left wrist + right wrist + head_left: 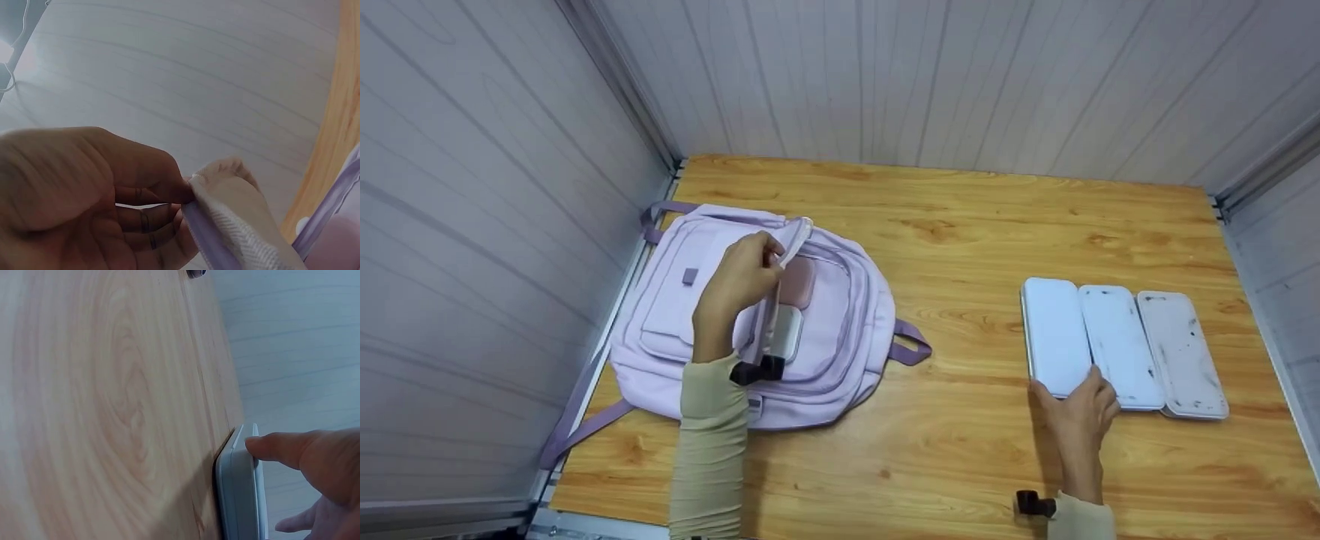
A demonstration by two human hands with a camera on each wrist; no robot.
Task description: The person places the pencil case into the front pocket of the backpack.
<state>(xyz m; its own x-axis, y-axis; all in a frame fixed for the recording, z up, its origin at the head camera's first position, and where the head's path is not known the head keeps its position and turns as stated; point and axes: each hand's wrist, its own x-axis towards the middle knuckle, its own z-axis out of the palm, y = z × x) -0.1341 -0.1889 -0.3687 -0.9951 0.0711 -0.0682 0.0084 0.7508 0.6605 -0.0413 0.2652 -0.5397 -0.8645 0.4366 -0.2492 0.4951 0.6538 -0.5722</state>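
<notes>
A lilac backpack (825, 405) lies flat at the left of the table. My left hand (742, 274) pinches the zipper edge (208, 230) of its front pocket between thumb and fingers, lifting the flap. Inside the raised pocket show a pink flat case (797, 283) and a white flat case (786, 334), partly covered by the flap. At the right, my right hand (1080, 412) grips the near end of a pale blue-white rectangular case (1056, 330), its thumb (275, 445) against the case's edge. That case rests on the table.
Beside the gripped case lie a scuffed white case (1121, 345) and a scuffed greyish case (1183, 352), side by side. A purple strap (592, 431) trails off the left table edge. Pale panels (885, 82) wall the wooden table (960, 247) at the back and sides.
</notes>
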